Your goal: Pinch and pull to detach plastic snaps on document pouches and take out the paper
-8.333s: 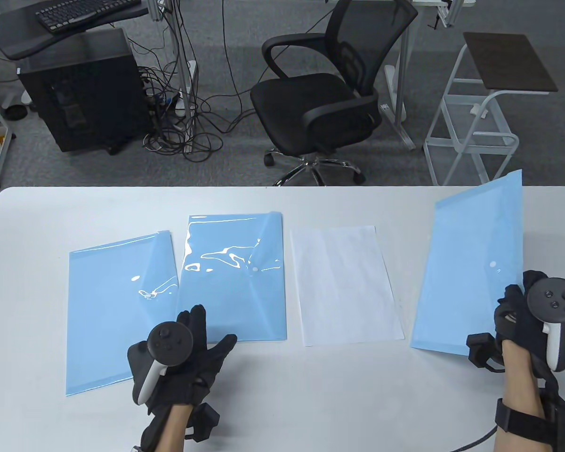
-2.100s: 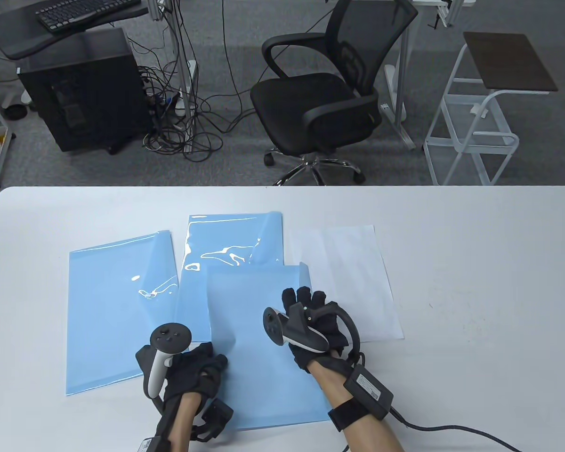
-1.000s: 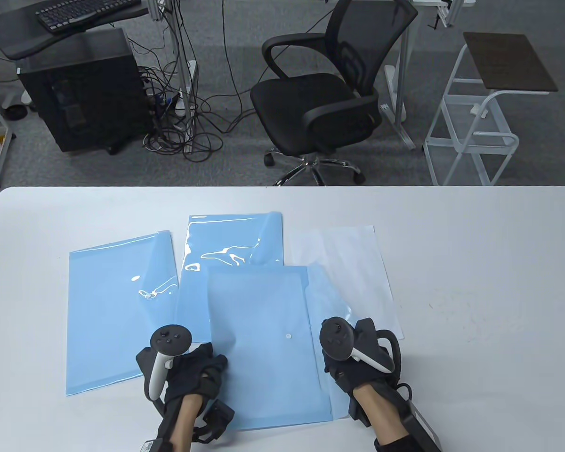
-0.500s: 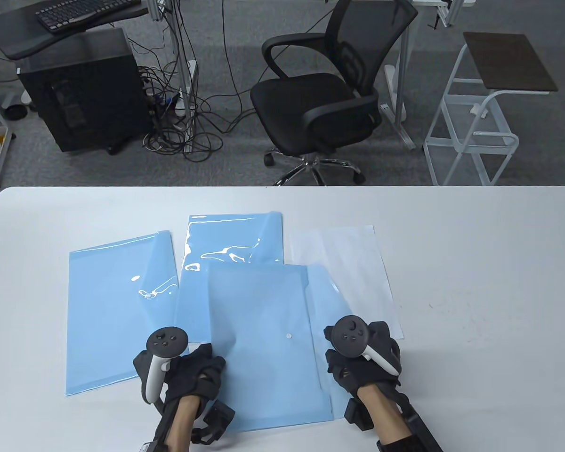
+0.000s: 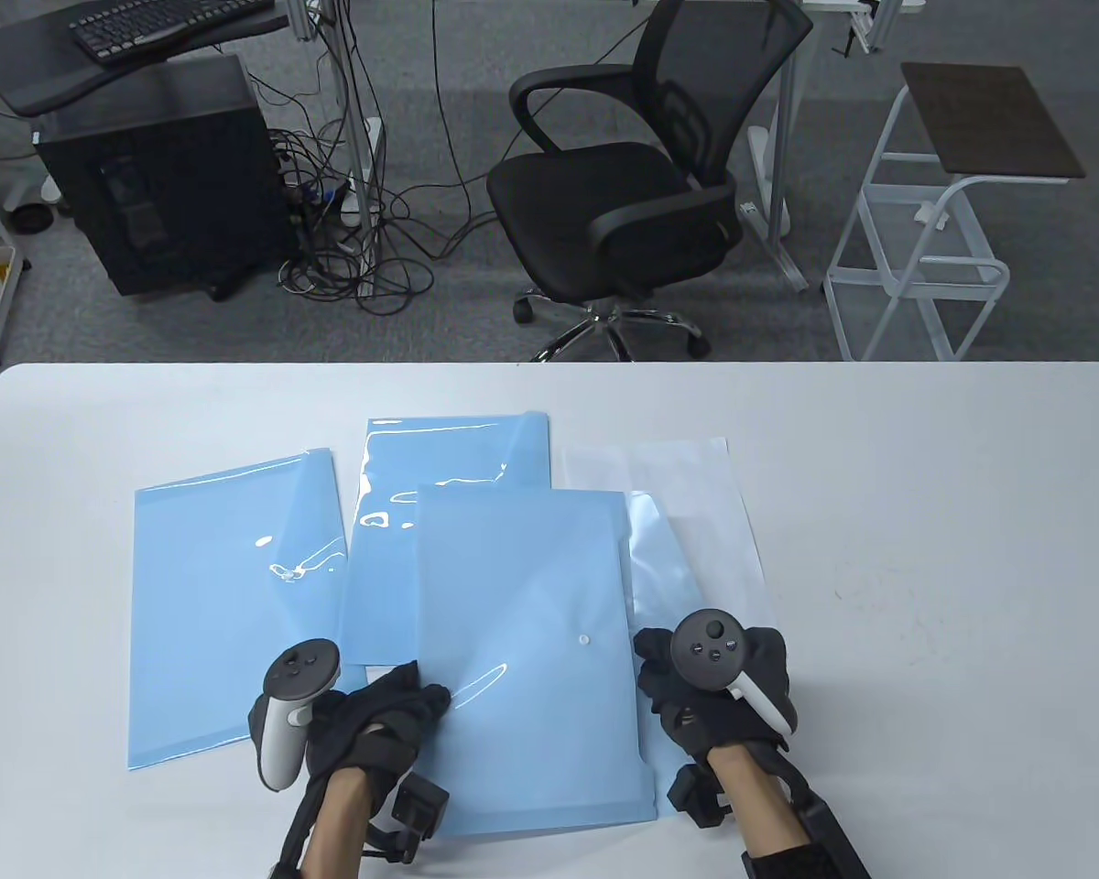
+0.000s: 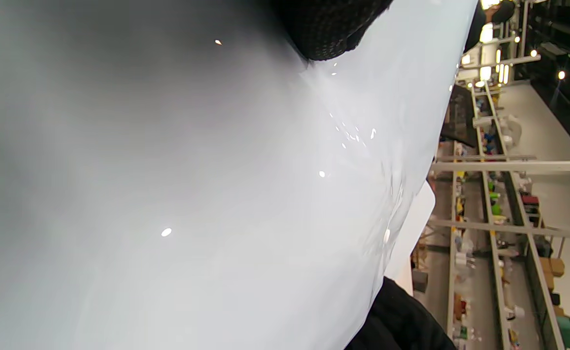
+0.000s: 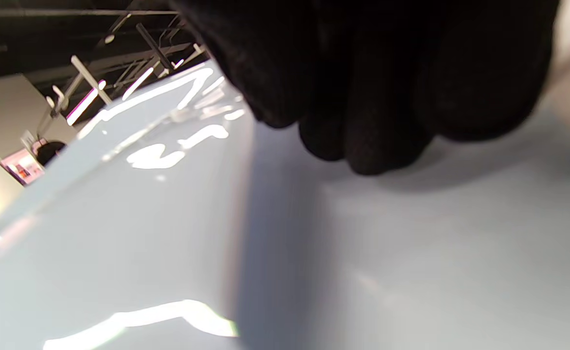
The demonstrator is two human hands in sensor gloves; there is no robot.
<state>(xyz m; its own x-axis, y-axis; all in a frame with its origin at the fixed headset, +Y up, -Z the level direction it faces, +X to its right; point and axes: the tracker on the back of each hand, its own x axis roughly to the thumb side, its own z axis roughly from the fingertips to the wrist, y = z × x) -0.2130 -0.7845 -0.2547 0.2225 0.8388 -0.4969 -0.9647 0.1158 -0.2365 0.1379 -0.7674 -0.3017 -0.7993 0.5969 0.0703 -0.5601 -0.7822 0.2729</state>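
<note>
A light blue document pouch (image 5: 522, 641) lies front and centre on the white table (image 5: 925, 549), overlapping a second pouch. Its clear flap (image 5: 650, 549) is folded out to the right, and the white snap (image 5: 583, 639) is bare near the right edge. My left hand (image 5: 417, 691) pinches the pouch's left edge; in the left wrist view the pouch (image 6: 217, 194) fills the picture under my fingers (image 6: 329, 29). My right hand (image 5: 664, 673) sits curled on the flap's tip; its fingers (image 7: 363, 97) bend onto the pale blue plastic (image 7: 411, 253). Paper shows faintly inside.
Two more blue pouches lie to the left: one (image 5: 220, 586) at the far left, one (image 5: 449, 449) behind the held pouch. A white sheet of paper (image 5: 705, 485) lies right of them, partly under the flap. An office chair (image 5: 623, 192) stands beyond the table.
The right hand carried the pouch in from the right side and its flap came open. In the last half second the pouch slid slightly away and rightward; both hands stayed at its edges.
</note>
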